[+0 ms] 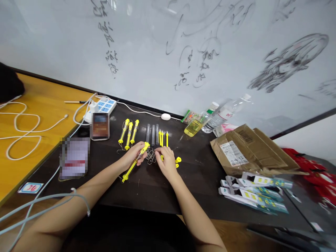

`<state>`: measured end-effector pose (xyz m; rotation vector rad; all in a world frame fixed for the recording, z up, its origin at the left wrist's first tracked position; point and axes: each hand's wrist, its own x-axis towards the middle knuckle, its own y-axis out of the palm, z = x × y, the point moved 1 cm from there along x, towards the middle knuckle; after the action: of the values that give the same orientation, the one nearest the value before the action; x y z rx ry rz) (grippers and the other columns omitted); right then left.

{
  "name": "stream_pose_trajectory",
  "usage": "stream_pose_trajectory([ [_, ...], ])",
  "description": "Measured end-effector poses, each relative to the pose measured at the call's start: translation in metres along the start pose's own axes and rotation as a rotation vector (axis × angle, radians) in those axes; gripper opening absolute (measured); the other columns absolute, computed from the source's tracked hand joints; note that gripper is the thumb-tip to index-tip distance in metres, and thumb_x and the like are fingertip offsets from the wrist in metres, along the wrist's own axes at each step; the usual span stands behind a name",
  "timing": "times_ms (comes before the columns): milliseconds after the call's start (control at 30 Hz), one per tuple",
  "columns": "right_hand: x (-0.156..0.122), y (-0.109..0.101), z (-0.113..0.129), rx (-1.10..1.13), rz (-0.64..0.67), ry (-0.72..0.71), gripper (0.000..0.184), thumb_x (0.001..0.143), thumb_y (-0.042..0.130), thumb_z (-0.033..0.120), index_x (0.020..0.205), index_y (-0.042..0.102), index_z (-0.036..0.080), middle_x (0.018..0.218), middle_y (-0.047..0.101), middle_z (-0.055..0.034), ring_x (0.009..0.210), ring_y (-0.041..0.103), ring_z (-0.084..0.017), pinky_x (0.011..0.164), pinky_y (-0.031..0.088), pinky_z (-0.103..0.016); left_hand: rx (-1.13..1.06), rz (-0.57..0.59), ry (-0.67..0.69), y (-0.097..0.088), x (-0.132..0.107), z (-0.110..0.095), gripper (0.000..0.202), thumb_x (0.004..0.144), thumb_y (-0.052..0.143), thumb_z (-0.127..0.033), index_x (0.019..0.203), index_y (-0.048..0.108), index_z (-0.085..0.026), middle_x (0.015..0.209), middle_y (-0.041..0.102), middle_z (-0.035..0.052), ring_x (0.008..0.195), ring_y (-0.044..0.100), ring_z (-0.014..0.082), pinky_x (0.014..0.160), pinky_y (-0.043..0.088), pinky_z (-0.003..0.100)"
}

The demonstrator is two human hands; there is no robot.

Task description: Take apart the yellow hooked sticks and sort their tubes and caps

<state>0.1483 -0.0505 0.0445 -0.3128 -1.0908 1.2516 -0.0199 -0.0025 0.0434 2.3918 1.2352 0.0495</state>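
Note:
My left hand (135,155) is closed around a spring scale (133,165) with yellow ends, held tilted above the dark table. Beside it lies a small pile of wire hooks (150,156). My right hand (167,159) is at the right edge of that pile, its fingers curled downward; whatever is between the fingertips is hidden. Three similar spring scales (128,135) with hooks lie behind my left hand. Clear tubes (153,134) are lined up behind the hooks. Thin yellow rods (167,139) lie next to the tubes, and small yellow caps (177,161) lie right of my right hand.
Two phones (99,126) (74,158) and a power strip (106,106) are on the left, with white cables. At the back stand bottles (198,124). A cardboard package (244,148) and several flattened boxes (258,192) occupy the right side. A whiteboard (147,52) rises behind.

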Motion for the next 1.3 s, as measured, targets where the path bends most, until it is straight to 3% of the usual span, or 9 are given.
stream_pose_trajectory([
  [200, -0.002, 0.004, -0.002, 0.491, 0.048, 0.064, 0.029, 0.088, 0.051, 0.031, 0.115, 0.056, 0.021, 0.082, 0.054, -0.0008, 0.075, 0.051, -0.014, 0.071, 0.042, -0.028, 0.141, 0.126, 0.049, 0.005, -0.004, 0.001, 0.032, 0.082, 0.055, -0.046, 0.093, 0.050, -0.016, 0.060, 0.060, -0.0007, 0.038, 0.048, 0.0073, 0.039, 0.037, 0.017],
  [467, -0.001, 0.012, -0.008, 0.742, 0.123, 0.170, 0.024, 0.079, 0.064, 0.038, 0.095, 0.062, 0.019, 0.074, 0.059, 0.0006, 0.063, 0.052, -0.011, 0.061, 0.046, -0.025, 0.127, 0.184, 0.045, 0.005, -0.003, 0.009, 0.035, 0.081, 0.058, -0.047, 0.093, 0.045, -0.018, 0.065, 0.064, 0.0014, 0.042, 0.052, 0.0087, 0.042, 0.040, 0.019],
  [833, 0.009, -0.010, -0.018, 0.848, -0.041, 0.237, 0.025, 0.077, 0.064, 0.039, 0.093, 0.060, 0.020, 0.079, 0.062, -0.0008, 0.058, 0.053, -0.010, 0.056, 0.047, -0.024, 0.347, 0.118, 0.079, -0.008, 0.007, 0.014, 0.043, 0.085, 0.045, -0.058, 0.092, 0.053, -0.016, 0.063, 0.066, 0.0047, 0.041, 0.055, 0.0107, 0.039, 0.040, 0.018],
  [1000, 0.012, -0.013, -0.025, 0.925, -0.126, 0.288, 0.027, 0.076, 0.064, 0.041, 0.092, 0.058, 0.020, 0.071, 0.057, 0.0024, 0.053, 0.051, -0.009, 0.054, 0.045, -0.024, 0.285, 0.051, 0.029, -0.011, 0.006, 0.009, 0.053, 0.086, 0.032, -0.065, 0.088, 0.053, -0.016, 0.059, 0.065, 0.0053, 0.038, 0.055, 0.0120, 0.039, 0.041, 0.020],
  [1300, 0.012, -0.015, -0.027, 1.124, -0.184, 0.397, 0.026, 0.076, 0.066, 0.038, 0.093, 0.060, 0.019, 0.061, 0.052, 0.0045, 0.051, 0.049, -0.008, 0.052, 0.044, -0.023, 0.141, 0.082, 0.014, -0.006, 0.001, 0.001, 0.059, 0.086, 0.023, -0.068, 0.091, 0.052, -0.016, 0.062, 0.064, 0.0045, 0.033, 0.046, 0.0080, 0.029, 0.028, 0.015],
])
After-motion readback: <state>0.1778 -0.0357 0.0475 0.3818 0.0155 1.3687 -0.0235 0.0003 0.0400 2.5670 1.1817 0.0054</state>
